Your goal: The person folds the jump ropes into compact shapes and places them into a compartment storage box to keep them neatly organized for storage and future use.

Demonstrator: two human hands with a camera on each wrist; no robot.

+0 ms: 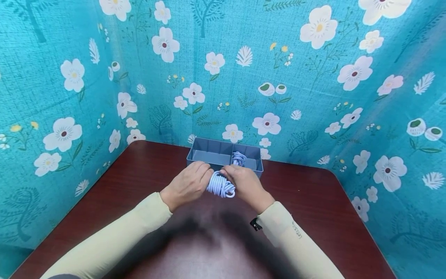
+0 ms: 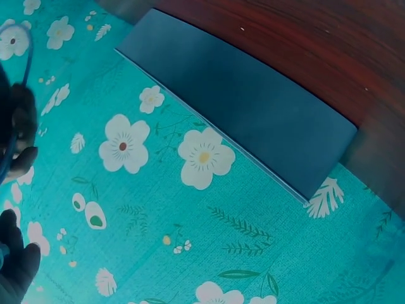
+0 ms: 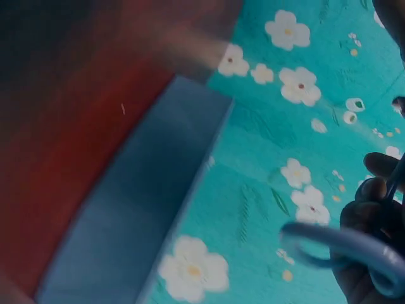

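A teal flowered cloth [image 1: 313, 97] walls a dark red bench [image 1: 313, 201]. From the head view, the left hand [image 1: 188, 184] and right hand [image 1: 247, 184] both grip a coiled pale cable [image 1: 219, 185] just near of a grey divided box [image 1: 212, 155], which holds another coil [image 1: 239, 158]. The left wrist view shows the box's outer wall [image 2: 253, 107] against the cloth. The right wrist view shows fingers [image 3: 367, 215] curled round a blurred cable loop [image 3: 342, 244].

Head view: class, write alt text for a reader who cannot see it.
Both hands, left hand and right hand, hold a coiled pale cable above a dark red table. A grey divided box behind holds another coil.
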